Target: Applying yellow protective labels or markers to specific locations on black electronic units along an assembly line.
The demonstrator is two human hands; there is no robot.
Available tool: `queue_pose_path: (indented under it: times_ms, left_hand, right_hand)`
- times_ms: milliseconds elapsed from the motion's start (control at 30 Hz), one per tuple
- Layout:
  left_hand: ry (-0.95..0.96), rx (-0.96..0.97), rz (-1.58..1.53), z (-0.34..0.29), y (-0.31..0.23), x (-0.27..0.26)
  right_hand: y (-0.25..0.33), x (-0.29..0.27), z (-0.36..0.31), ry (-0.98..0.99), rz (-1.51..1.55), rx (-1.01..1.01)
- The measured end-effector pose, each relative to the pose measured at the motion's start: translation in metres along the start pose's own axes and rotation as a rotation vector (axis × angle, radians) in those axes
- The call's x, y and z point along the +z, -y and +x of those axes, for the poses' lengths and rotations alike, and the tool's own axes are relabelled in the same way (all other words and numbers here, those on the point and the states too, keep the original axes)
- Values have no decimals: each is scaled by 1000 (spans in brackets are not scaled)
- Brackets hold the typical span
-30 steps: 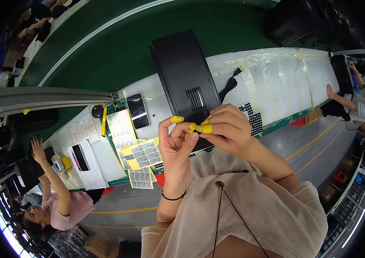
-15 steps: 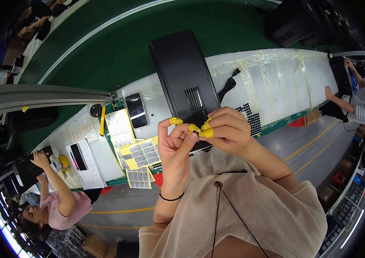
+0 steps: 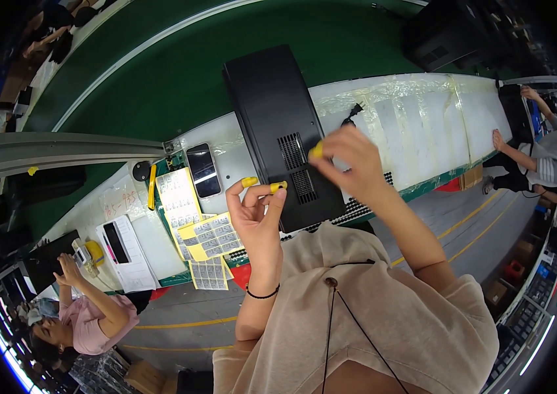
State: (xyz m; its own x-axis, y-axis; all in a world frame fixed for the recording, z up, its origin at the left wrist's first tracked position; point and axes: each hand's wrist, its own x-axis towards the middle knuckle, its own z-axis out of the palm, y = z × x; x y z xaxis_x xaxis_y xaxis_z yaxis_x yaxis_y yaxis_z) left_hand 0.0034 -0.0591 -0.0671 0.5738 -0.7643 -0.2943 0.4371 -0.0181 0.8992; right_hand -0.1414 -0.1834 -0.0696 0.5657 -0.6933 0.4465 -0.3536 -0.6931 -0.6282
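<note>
Head view shows the black box (image 3: 268,105) lying across the white surface (image 3: 416,125), its long axis going away from the person and leaning slightly left. At its near left edge is the left hand (image 3: 255,220); the thumb and index fingers are closed together and seem to pinch a small dark piece (image 3: 281,188), just left of the lower vent grille (image 3: 303,187). On the opposite side, the right hand (image 3: 352,161) is over the right long edge, its fingertips beside the upper vent grille (image 3: 289,152). It is blurred, so one cannot tell how far these fingers are open or whether they hold something. How high both hands are above the box is also difficult to judge. Part of the power cord (image 3: 356,111) is hidden behind the right hand.
</note>
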Motion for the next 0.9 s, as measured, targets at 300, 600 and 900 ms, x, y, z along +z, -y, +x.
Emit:
queue_pose_path:
  times_ms: [300,600,900]
  left_hand:
    - [44,14,41,1,9,-11]
    - [34,12,0,2,10,-11]
    - [80,14,24,2,11,-15]
  right_hand:
    - [-51,12,18,126,-190,242]
    - [-46,7,39,303,-385,215]
    - [-82,5,82,706,-97,459]
